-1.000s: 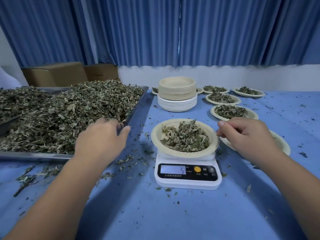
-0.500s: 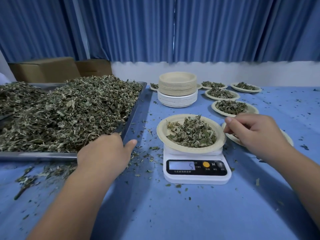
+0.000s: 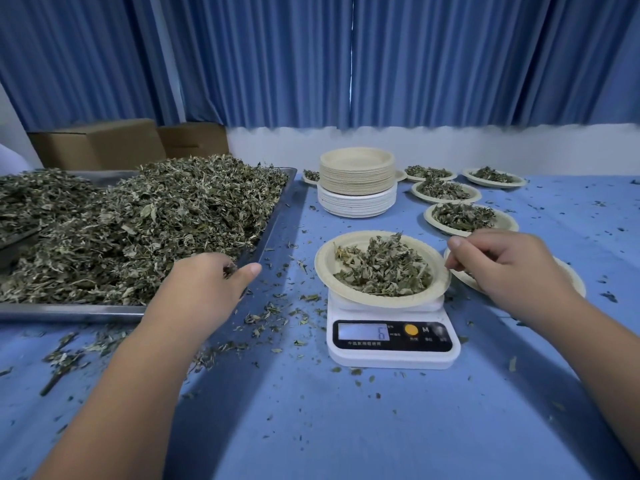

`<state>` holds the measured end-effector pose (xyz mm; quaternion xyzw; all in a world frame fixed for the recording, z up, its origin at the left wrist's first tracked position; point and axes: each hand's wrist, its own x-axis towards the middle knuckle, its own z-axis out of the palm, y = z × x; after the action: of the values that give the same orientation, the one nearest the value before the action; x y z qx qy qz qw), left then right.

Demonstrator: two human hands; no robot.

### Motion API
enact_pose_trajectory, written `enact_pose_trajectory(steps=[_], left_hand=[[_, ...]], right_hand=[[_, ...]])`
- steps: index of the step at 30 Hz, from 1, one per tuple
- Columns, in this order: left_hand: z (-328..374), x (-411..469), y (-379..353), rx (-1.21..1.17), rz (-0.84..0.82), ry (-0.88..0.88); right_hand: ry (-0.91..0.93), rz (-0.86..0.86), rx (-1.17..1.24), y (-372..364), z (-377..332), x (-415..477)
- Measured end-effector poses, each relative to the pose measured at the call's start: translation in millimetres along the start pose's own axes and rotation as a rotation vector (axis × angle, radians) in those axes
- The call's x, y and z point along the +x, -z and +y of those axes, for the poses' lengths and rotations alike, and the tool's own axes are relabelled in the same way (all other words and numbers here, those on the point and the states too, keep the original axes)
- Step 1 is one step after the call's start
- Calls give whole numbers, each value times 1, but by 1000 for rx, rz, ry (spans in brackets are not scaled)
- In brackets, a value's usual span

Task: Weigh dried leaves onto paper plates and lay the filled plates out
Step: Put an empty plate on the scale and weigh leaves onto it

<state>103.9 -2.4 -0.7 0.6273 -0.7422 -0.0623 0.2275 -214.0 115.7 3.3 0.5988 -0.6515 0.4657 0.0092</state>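
A paper plate (image 3: 325, 261) heaped with dried leaves (image 3: 384, 268) sits on a white digital scale (image 3: 393, 355) whose display reads 6. My left hand (image 3: 204, 292) hovers at the near right corner of the metal tray (image 3: 69, 311) and pinches a few dried leaves between thumb and fingers. My right hand (image 3: 505, 268) is curled at the plate's right rim, with thumb and forefinger pinched on a thin bit of leaf. It hides most of another plate (image 3: 575, 282) beneath it.
The tray carries a big heap of dried leaves (image 3: 138, 230). A stack of empty plates (image 3: 356, 181) stands behind the scale. Several filled plates (image 3: 467, 220) lie in rows at the back right. Leaf crumbs litter the blue cloth (image 3: 346, 427). Cardboard boxes (image 3: 97, 143) stand behind the tray.
The scale reading has risen from 5 to 6. My left hand has lifted off the leaf heap toward the tray corner with a pinch of leaves. My right hand has stayed at the plate's rim.
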Motion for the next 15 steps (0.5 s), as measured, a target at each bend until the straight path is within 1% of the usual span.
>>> enact_pose_trajectory(steps=[4,8,13,15], left_hand=[[-2,3,1,-34,59,29],[-1,5,5,-87,106,17],[6,6,15,-144,229,16],[15,5,21,-200,285,-21]], right_hand=[[4,6,5,0,-1,0],[14,13,32,1,0,1],[6,22,62,1,3,3],[0,16,72,2,4,4]])
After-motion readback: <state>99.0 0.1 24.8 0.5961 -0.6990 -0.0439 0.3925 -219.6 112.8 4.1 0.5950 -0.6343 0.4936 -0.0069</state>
